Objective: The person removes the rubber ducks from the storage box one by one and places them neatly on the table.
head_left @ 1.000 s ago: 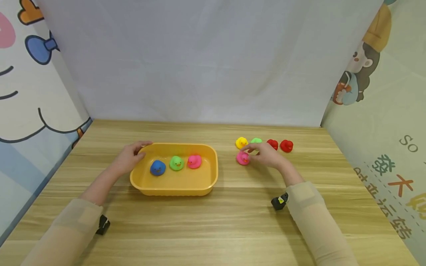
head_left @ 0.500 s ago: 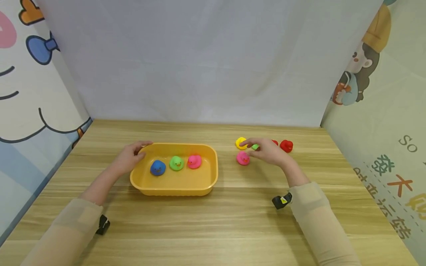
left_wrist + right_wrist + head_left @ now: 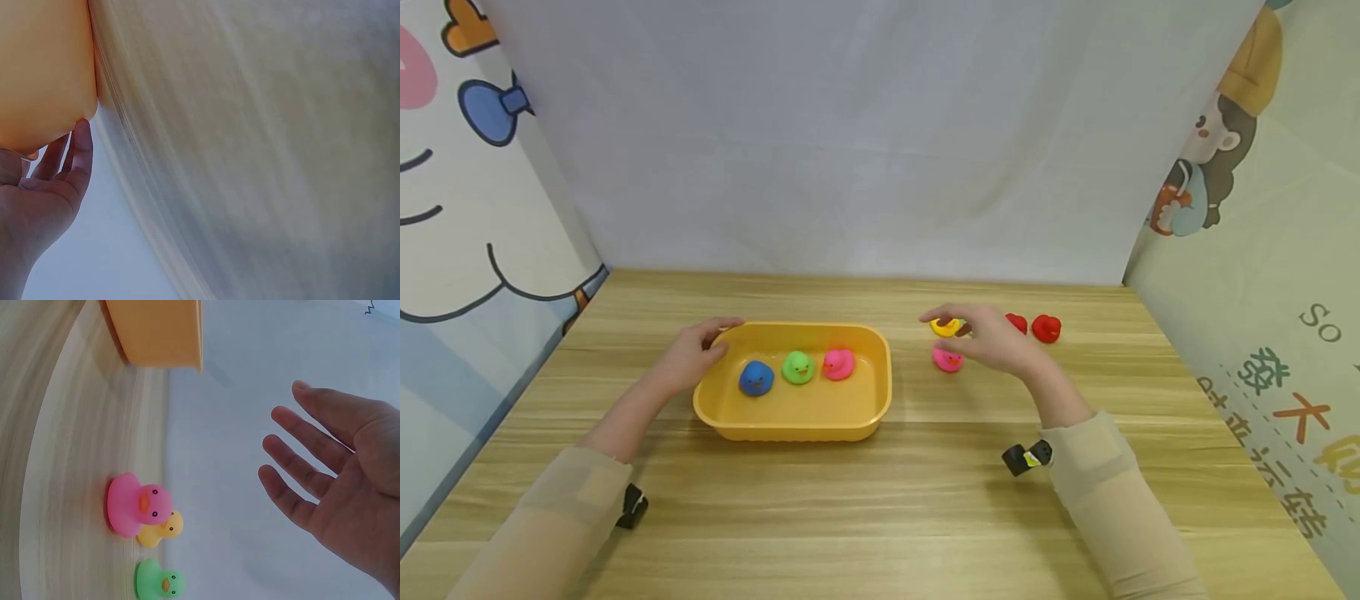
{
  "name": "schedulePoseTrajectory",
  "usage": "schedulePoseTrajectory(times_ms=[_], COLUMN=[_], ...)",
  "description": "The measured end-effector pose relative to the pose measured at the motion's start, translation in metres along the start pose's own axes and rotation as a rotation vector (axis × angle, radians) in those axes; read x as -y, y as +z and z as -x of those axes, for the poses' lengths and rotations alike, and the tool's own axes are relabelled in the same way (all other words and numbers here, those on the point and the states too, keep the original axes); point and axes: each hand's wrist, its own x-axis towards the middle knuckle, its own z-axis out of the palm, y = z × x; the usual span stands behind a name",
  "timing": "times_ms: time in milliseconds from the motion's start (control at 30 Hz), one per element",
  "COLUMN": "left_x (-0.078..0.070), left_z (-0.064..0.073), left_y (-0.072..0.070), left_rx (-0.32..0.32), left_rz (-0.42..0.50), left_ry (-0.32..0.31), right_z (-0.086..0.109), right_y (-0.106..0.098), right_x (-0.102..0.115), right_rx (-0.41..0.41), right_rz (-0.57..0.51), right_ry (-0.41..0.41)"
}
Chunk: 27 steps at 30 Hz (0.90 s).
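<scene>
In the head view my left hand [image 3: 688, 354] holds the left end of a yellow-orange plastic tub [image 3: 793, 434], with its fingers on the far corner of the rim. Inside the tub sit a blue toy duck [image 3: 756, 379], a green duck [image 3: 798, 368] and a pink duck [image 3: 839, 364]. Over the table to the right, my right hand [image 3: 996, 337] hovers with spread fingers and holds nothing. Under its fingertips are another pink duck [image 3: 949, 361] and a yellow duck [image 3: 947, 328], both partly covered. A second green duck [image 3: 157, 581] shows in the right wrist view.
Two red ducks [image 3: 1047, 328] sit to the right, one partly behind my right hand. The wooden table [image 3: 850, 525] ends against a pale cloth [image 3: 850, 167] at the back. Printed cloths stand on both sides.
My right hand has moved back from the pink duck, which stays on the table, then shifted a little to the left above the ducks. The left hand and the tub have not moved.
</scene>
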Motion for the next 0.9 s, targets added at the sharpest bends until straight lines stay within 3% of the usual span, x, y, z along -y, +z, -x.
schedulePoseTrajectory(times_ms=[167, 567, 900], left_x=[0.0, -0.001, 0.001], left_z=[0.001, 0.001, 0.0], left_y=[-0.001, 0.0, 0.001], left_rx=[-0.001, -0.004, -0.006], left_rz=[0.012, 0.0, 0.021], left_ry=[0.006, 0.012, 0.007], right_z=[-0.003, -0.015, -0.026], right_y=[0.006, 0.027, 0.051], right_x=[0.009, 0.028, 0.037], right_rx=[-0.032, -0.084, -0.1], right_rz=[-0.03, -0.071, -0.114], right_ry=[-0.069, -0.131, -0.132])
